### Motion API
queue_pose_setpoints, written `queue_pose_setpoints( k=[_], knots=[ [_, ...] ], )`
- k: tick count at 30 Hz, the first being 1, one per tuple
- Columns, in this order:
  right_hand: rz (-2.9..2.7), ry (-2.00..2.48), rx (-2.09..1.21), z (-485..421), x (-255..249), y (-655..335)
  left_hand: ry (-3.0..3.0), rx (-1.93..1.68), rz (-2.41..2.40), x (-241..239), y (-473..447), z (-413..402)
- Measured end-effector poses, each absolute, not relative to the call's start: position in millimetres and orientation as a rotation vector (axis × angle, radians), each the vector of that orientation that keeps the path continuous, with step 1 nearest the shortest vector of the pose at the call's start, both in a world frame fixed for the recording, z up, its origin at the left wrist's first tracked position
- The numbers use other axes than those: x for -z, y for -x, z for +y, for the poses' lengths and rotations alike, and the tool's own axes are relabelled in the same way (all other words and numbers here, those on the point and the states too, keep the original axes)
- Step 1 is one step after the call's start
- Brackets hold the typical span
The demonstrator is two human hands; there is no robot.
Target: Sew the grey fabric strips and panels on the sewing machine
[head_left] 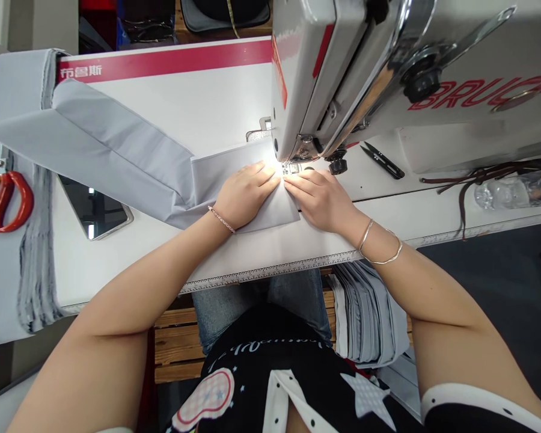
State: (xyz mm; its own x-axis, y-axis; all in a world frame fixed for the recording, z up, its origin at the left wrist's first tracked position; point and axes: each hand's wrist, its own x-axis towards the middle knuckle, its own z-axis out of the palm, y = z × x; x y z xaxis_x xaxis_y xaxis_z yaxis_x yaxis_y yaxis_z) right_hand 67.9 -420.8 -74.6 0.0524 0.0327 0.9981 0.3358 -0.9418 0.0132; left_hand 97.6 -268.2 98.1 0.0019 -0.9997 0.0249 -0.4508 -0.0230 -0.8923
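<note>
A light grey fabric piece (225, 165) lies folded on the white sewing table, its long end trailing left. My left hand (246, 195) rests flat on it just left of the needle area, fingers stretched towards the presser foot (292, 169). On the other side, my right hand (320, 195) lies palm down at the fabric's right edge, fingertips close to the foot. The fingers of both hands are extended, not wrapped round anything. Above them stands the sewing machine head (302, 78), its lamp lighting the stitching spot. Glare hides the needle tip.
A grey fabric stack (9, 264) with red-handled scissors (13, 201) sits at the left, beside a phone (97, 207). Black thread snips (383, 160), dark cords (469, 174) and a plastic bottle (518, 189) lie at the right. More folded fabric (369, 319) is below the table edge.
</note>
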Motion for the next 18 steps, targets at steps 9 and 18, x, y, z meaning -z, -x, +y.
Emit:
queue_pose_setpoints(
  k=[9, 18],
  knots=[
    [-0.346, 2.155, 1.957, -419.5, 73.2, -64.4, 1.548, 0.954, 1.632, -100.2, -93.1, -270.2],
    [-0.274, 2.313, 1.888, -418.0, 71.7, -51.8, 1.482, 0.913, 1.716, -100.0, -103.1, -267.3]
  ],
)
